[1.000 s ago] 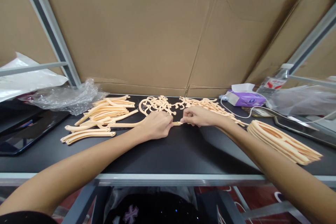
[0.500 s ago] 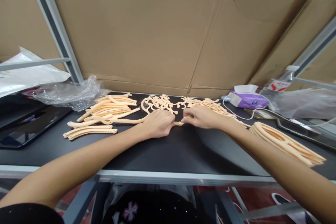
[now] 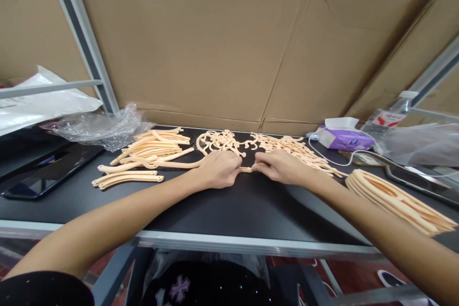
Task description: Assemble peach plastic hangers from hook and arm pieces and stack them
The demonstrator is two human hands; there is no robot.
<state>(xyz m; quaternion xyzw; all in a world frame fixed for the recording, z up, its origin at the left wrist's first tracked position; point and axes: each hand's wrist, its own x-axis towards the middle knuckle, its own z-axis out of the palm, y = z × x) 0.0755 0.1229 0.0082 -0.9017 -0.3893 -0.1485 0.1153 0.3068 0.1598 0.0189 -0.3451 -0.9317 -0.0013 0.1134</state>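
"What lies nearest?"

"At the bottom centre, dark clothing [image 3: 211, 287] with shiny specks and a lilac star-like patch [image 3: 180, 288]. Just above it, a smooth metal rail [image 3: 251, 244] edges the matt black tabletop [image 3: 229, 210]."

"And the hands?"

"Mid-frame, above the tabletop. The left hand [image 3: 221, 170] is a closed fist around a pale strip [image 3: 246, 169]; the right hand [image 3: 279, 166] has thumb and finger pinched narrow at its exposed tip."

"How does that strip look?"

"Peach-coloured, slim, smooth, plastic-looking. Only a short, straight end shows between the hands; the fist hides the rest. A longer curved length [image 3: 175, 165] runs left from behind that fist, but whether they join, one cannot tell."

"What surrounds them?"

"At the right, a neat stack of looped frames [image 3: 398, 201], rounded at one end. Left of centre, slender arched bars [image 3: 129, 179] with holes at their ends lie near a looser heap of bars [image 3: 154, 147]. Behind the hands are curly hooks [image 3: 220, 141] and, to their right, a scattered pile of small curved pieces [image 3: 290, 148]."

"Farther off?"

"Crinkled clear plastic [image 3: 103, 126] at the left, a purple tissue pack [image 3: 344, 138] and a clear bottle [image 3: 390, 117] at the right, then creased brown cardboard [image 3: 201, 43] across the upper frame."
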